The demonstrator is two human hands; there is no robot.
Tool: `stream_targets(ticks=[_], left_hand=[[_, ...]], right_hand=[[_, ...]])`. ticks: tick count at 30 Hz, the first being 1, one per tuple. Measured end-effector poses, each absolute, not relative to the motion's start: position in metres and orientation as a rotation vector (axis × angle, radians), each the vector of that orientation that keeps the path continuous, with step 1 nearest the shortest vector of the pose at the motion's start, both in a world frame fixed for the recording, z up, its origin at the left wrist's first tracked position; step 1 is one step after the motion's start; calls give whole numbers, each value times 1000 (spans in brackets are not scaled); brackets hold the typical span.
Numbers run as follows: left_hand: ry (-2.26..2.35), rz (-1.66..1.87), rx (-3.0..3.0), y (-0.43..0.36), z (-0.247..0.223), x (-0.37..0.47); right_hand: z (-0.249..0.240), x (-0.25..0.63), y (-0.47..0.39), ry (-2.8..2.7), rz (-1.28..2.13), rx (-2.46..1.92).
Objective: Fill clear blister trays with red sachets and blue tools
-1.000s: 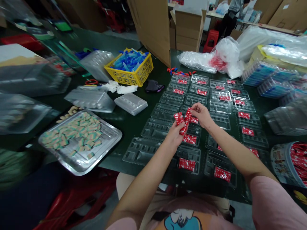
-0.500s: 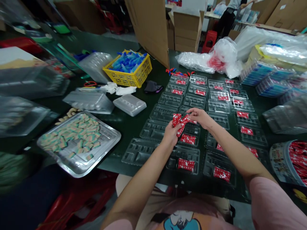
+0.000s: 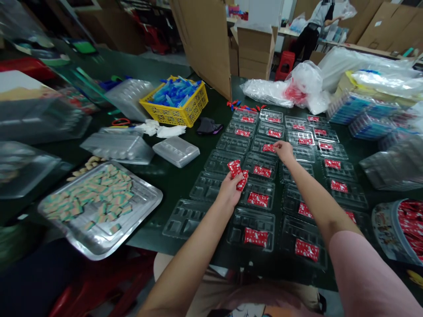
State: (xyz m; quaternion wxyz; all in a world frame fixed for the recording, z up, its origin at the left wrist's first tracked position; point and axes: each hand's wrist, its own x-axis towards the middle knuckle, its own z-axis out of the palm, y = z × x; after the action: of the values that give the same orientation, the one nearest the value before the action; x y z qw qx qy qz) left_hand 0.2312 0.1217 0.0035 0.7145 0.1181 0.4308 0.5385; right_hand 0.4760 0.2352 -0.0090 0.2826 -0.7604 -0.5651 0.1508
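My left hand (image 3: 231, 187) is closed around a few small red packets (image 3: 235, 167) with white marks, held above the clear plastic trays. Farther out, my right hand (image 3: 284, 151) pinches the end of another red packet (image 3: 269, 148), which lies in a compartment of a clear tray (image 3: 257, 143). Rows of such trays cover the table in front of me. Many hold one red packet each, like the packet (image 3: 256, 237) nearest me. The left column, such as the near tray (image 3: 181, 219), shows bare compartments at its front end.
A metal tray (image 3: 145, 207) of pastel sweets lies at left. Behind it stand stacked clear plastic trays (image 3: 176, 151) and a yellow basket (image 3: 194, 108) of blue items. At right, a tub (image 3: 385, 231) holds red packets. A person (image 3: 312, 28) stands at the back.
My right hand has moved away from my left, outward to a tray farther back, where a red packet now lies under its fingertips. My left hand has drawn slightly nearer, still holding packets.
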Motion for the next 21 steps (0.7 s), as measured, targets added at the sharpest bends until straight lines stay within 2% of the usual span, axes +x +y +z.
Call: stream_targets(ticks=[5, 10, 12, 16, 21], left_hand=[[933, 1167, 277, 124, 6, 231], [918, 1135, 303, 127, 6, 230], [907, 1119, 324, 128, 6, 230], [884, 1087, 367, 128, 8, 226], [867, 1080, 368, 127, 8, 211]], right_hand=[[-12, 474, 231, -1779, 291, -2191], [5, 453, 221, -1869, 246, -2058], [15, 432, 214, -1956, 441, -1809], [37, 388, 204, -2020, 1051, -1259], [45, 365, 210, -1951, 1304, -1159]])
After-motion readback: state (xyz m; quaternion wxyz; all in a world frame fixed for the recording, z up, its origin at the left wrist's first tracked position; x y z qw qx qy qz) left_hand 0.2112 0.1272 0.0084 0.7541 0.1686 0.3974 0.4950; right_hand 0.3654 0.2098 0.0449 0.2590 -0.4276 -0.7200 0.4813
